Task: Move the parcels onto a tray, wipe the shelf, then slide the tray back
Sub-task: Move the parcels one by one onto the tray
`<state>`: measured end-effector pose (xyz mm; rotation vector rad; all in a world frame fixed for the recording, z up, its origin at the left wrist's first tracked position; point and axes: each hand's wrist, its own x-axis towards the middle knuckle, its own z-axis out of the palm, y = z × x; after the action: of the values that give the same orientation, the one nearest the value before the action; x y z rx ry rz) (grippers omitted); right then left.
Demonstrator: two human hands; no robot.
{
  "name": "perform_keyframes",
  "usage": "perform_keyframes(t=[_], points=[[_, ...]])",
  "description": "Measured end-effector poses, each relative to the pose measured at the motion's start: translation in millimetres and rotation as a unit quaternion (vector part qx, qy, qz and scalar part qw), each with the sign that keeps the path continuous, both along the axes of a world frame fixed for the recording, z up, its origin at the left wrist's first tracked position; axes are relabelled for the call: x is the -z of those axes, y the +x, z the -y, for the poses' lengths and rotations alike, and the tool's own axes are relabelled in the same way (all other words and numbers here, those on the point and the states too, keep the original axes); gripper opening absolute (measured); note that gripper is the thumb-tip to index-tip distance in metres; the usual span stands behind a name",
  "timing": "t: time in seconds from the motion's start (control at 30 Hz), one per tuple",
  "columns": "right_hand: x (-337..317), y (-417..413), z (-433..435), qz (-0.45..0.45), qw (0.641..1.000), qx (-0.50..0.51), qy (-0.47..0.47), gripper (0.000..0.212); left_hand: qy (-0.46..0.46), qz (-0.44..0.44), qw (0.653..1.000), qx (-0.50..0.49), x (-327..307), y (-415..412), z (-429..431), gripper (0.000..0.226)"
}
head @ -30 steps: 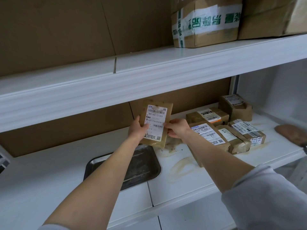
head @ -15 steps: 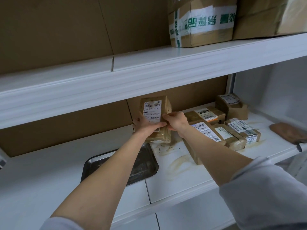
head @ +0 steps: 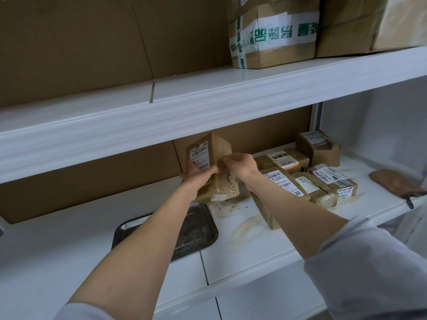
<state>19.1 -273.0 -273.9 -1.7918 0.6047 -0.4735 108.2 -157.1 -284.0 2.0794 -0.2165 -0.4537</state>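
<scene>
I hold a brown paper parcel (head: 216, 155) upright, turned so its white label faces left and a stained side faces me. My left hand (head: 198, 180) grips its labelled face, thumb across the front. My right hand (head: 240, 166) pinches its right edge. The parcel's lower end sits just beyond the far right corner of the metal tray (head: 203, 229), which lies on the white lower shelf (head: 254, 255) under my left forearm. Several more labelled parcels (head: 284, 160) lie grouped to the right on the shelf. Pale brown smears (head: 245, 229) mark the shelf beside the tray.
A brown cloth (head: 395, 183) lies at the shelf's right end, near the front edge. The upper shelf (head: 208, 98) juts out above my hands and carries taped cardboard boxes (head: 272, 33). Cardboard lines the back wall.
Both hands have turned the parcel from label-facing-me to edge-on, so its soiled side now shows. It stayed above the tray's far right corner.
</scene>
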Motion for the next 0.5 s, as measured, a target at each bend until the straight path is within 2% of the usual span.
perform_keyframes(t=[0.07, 0.17, 0.27, 0.4, 0.5], points=[[1, -2, 6, -0.005, 0.998, 0.055, 0.002, 0.037, -0.038, -0.057, 0.998, 0.01, -6, -9, -8, 0.078], [9, -3, 17, -0.029, 0.986, 0.063, 0.149, 0.067, -0.099, -0.138, 0.985, 0.021, -5, -5, -15, 0.054], [16, -5, 22, -0.076, 0.961, 0.043, 0.261, 0.085, -0.146, -0.177, 0.973, 0.027, -6, -3, -20, 0.054], [26, -6, 20, -0.099, 0.93, -0.012, 0.355, 0.087, -0.19, -0.211, 0.958, 0.036, -7, -2, -23, 0.058], [29, -4, 18, -0.094, 0.909, -0.044, 0.404, 0.08, -0.217, -0.229, 0.948, 0.039, -6, -1, -22, 0.056]])
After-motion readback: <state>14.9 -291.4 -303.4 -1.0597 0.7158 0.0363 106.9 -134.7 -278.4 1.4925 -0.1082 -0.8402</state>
